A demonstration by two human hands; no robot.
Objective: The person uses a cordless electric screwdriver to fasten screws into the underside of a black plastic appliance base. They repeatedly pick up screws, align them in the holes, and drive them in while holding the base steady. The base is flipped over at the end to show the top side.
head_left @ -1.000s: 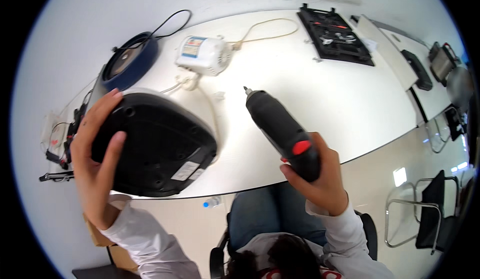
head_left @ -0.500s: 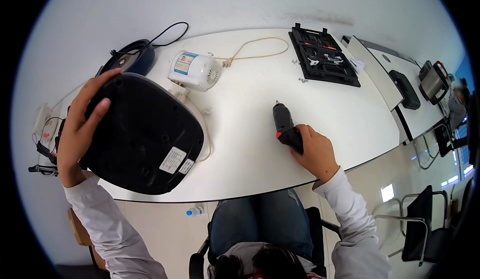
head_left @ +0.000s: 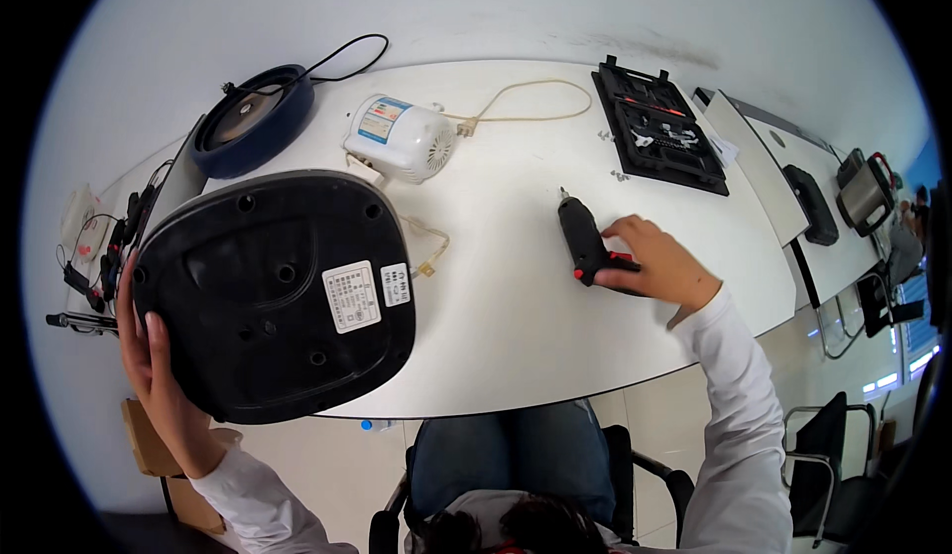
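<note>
My left hand (head_left: 164, 385) grips the left edge of a black appliance base (head_left: 268, 306), its fingers on the rim and the thumb on the face. The base is tilted so its underside faces me, showing screw holes and two white labels. Over the table's right half, my right hand (head_left: 666, 268) is around the handle of a black cordless screwdriver (head_left: 580, 232) with red buttons. Its bit points away toward the wall. Behind the base sits a white motor unit (head_left: 402, 137) with a vented end and a pale cord.
A dark blue round housing (head_left: 210, 162) with a black cord stands at the back left. An open black tool case (head_left: 669, 132) lies at the back right, small screws (head_left: 620, 175) beside it. Another table (head_left: 793, 152) and a black chair (head_left: 833, 440) stand on the right.
The base has tipped, its underside turned more toward me, and my left hand has slid lower on its edge. My right hand has shifted right, and the screwdriver's handle has swung rightward.
</note>
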